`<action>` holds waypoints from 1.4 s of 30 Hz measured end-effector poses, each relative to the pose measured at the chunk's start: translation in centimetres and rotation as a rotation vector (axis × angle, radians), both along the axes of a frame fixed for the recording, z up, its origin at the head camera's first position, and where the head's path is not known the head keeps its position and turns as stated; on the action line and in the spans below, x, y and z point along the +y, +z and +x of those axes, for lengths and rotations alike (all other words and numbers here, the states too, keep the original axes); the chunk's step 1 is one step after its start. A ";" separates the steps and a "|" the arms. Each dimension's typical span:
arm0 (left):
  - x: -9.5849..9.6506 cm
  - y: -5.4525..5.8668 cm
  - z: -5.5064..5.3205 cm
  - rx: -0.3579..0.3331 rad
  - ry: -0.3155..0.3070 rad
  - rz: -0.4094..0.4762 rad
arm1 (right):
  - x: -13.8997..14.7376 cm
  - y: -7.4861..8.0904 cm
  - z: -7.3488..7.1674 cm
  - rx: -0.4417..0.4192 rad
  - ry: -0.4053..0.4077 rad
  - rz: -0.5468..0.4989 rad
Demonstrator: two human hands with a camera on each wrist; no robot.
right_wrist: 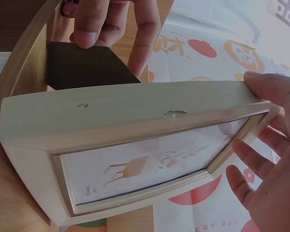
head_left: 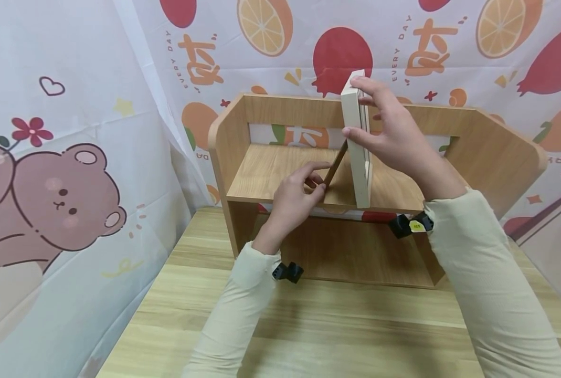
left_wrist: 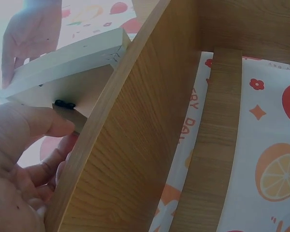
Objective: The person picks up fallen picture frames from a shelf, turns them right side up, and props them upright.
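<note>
A cream wooden picture frame (head_left: 357, 163) stands upright on the upper shelf (head_left: 271, 170), its lower end near the front edge. My right hand (head_left: 395, 126) grips its upper part, thumb on the near side edge and fingers at the top and front. The right wrist view shows a printed picture (right_wrist: 154, 162) under the pane. Behind the frame, a dark support leg (right_wrist: 87, 67) is swung out at an angle. My left hand (head_left: 296, 194) pinches this leg between thumb and fingers. A black hinge (left_wrist: 64, 104) joins leg and back in the left wrist view.
The two-level wooden shelf unit (head_left: 225, 142) stands on a light wood table (head_left: 181, 294), with raised side panels and a back rail. Printed cloths (head_left: 271, 68) hang behind it and to the left. The lower compartment (head_left: 356, 252) lies beneath my hands.
</note>
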State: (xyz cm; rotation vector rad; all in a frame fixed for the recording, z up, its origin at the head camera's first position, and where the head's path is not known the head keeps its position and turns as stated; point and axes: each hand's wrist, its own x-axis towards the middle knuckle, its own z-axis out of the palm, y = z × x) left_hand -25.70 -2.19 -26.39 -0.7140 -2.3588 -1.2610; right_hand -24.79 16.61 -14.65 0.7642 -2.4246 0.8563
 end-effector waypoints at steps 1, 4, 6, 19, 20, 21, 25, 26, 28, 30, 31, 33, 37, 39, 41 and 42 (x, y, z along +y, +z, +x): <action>0.0 0.0 0.0 -0.004 0.001 0.001 | 0.0 0.0 0.0 0.003 -0.003 0.002; 0.0 0.2 0.1 -0.011 0.007 0.002 | 0.0 0.0 0.0 0.005 -0.015 0.008; 0.0 0.2 0.1 -0.015 0.015 0.005 | -0.1 0.1 0.0 0.004 -0.025 0.014; 0.1 0.5 -0.2 -0.060 0.051 0.032 | -0.5 -0.1 -0.1 0.036 -0.050 0.012; 0.1 0.5 -0.3 -0.067 0.051 0.036 | -0.6 -0.1 -0.1 0.044 -0.052 0.017; 0.1 0.6 -0.4 -0.073 0.052 0.036 | -0.6 -0.1 -0.1 0.051 -0.055 0.023; 0.0 0.7 -0.6 -0.098 0.050 0.037 | -0.7 -0.2 -0.1 0.077 -0.068 0.048; -0.1 0.7 -0.6 -0.102 0.052 0.035 | -0.7 -0.2 -0.1 0.080 -0.070 0.050; -0.1 0.8 -0.6 -0.110 0.058 0.030 | -0.7 -0.2 -0.1 0.085 -0.072 0.055; 0.0 0.8 -0.7 -0.117 0.064 0.025 | -0.8 -0.1 -0.1 0.082 -0.078 0.059; 0.0 0.9 -0.7 -0.120 0.067 0.024 | -0.8 -0.1 -0.1 0.081 -0.080 0.061; 0.0 0.9 -0.7 -0.122 0.074 0.021 | -0.8 -0.1 -0.1 0.078 -0.084 0.062; 0.1 0.9 -0.8 -0.124 0.093 0.021 | -0.9 -0.2 -0.1 0.070 -0.087 0.055; 0.1 0.9 -0.8 -0.122 0.105 0.021 | -1.0 -0.2 -0.2 0.067 -0.089 0.053; 0.2 0.9 -0.9 -0.118 0.118 0.019 | -1.0 -0.2 -0.2 0.069 -0.089 0.052; 0.2 0.9 -0.9 -0.114 0.125 0.019 | -1.1 -0.2 -0.2 0.071 -0.091 0.052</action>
